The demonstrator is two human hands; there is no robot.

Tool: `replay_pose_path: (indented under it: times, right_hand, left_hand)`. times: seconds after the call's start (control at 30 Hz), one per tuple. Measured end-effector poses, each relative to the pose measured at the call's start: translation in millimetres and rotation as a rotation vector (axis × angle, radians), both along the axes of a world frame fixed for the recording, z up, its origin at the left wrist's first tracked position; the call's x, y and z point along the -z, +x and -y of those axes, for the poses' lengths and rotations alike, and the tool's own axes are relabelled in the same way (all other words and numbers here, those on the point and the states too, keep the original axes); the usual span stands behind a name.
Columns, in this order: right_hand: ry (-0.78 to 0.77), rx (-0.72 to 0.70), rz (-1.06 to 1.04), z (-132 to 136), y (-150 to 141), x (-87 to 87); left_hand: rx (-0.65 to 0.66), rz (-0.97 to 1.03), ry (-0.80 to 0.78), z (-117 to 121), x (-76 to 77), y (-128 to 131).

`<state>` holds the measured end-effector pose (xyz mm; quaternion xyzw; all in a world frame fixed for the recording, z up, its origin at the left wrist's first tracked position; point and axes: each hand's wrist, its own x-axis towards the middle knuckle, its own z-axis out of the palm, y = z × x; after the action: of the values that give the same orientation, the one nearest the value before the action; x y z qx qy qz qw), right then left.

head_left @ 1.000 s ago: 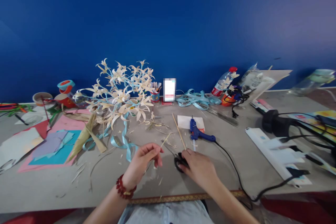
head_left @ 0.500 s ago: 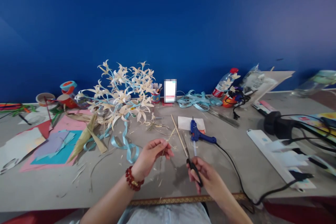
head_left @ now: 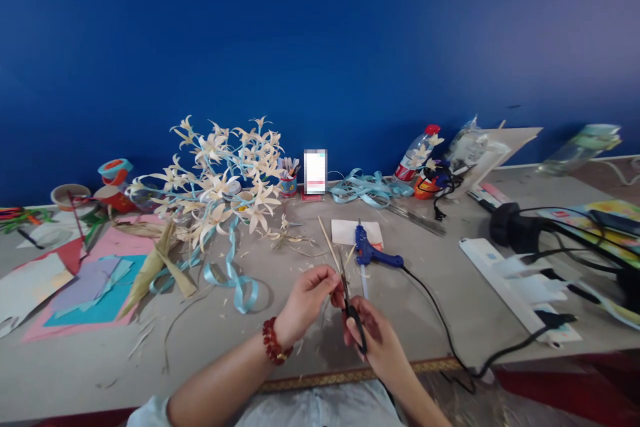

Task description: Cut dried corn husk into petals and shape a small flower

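My left hand (head_left: 311,293), with a red bead bracelet at the wrist, pinches a thin pale straw strip (head_left: 345,261) just above the table. My right hand (head_left: 374,337) grips black-handled scissors (head_left: 350,303), their blades pointing up beside the strip and close to my left fingers. Both hands are held near the table's front edge, almost touching each other. A long straw stick (head_left: 327,242) lies just beyond them.
A blue glue gun (head_left: 370,253) with a black cord lies behind my hands. A bouquet of pale straw flowers (head_left: 225,180) with light blue ribbon (head_left: 233,273) stands at the left, next to coloured paper sheets (head_left: 85,283). Bottles, ribbon and cables crowd the back and right.
My right hand lifted the scissors off the table and brought them up to the strip. My left hand moved right and closer to it.
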<state>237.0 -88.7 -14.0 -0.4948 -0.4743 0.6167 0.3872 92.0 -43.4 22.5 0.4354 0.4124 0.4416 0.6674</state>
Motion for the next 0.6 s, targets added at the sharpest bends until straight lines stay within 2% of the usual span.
replay_pose_path:
  times: [0.23,0.33,0.43,0.6]
  right_hand:
    - [0.042,0.157,0.03,-2.9,-2.5,13.9]
    - [0.047,0.133,0.112,-7.7,5.6,16.2]
    - [0.144,0.042,0.328,-9.2,17.9,15.8]
    - [0.364,-0.114,0.864,-5.5,22.5,8.3]
  left_hand:
    - [-0.004,0.01,0.002,-4.9,1.3,6.7]
    - [-0.009,-0.003,0.005,-1.5,3.5,-1.1]
    - [-0.034,-0.051,0.001,7.2,4.1,-18.4]
    - [-0.161,-0.127,0.04,26.3,-1.0,-54.3]
